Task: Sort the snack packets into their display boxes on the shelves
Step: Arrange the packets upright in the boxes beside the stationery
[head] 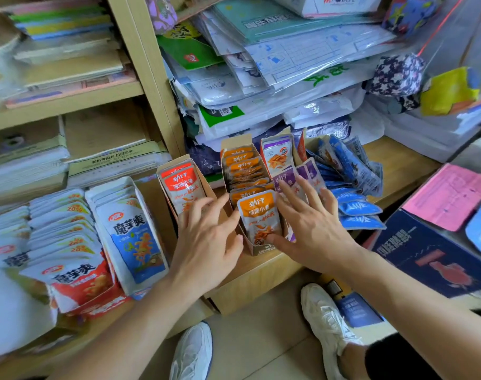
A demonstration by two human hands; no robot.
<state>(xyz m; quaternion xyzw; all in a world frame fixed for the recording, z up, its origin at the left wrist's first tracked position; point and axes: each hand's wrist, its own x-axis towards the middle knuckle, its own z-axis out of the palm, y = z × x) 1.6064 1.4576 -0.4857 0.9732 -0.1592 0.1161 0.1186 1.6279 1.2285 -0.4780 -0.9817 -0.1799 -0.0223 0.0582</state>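
Note:
A narrow cardboard display box (261, 249) on the low shelf holds a row of orange snack packets (257, 212). My left hand (206, 239) lies open with spread fingers between that box and the box of red packets (181, 185), fingertips touching the front orange packet's left edge. My right hand (307, 223) is open too, its thumb against the front orange packet's lower right, its fingers spread over the purple packets (288, 179). Blue packets (354, 207) lie in a loose heap to the right.
Larger white, blue and red snack packs (132, 237) fill boxes at the left. Stacks of plastic-wrapped paper goods (275, 86) crowd the shelf behind. A dark blue carton (431, 253) and pink paper (450, 196) sit at the right. My white shoes (324, 325) stand on the tiled floor.

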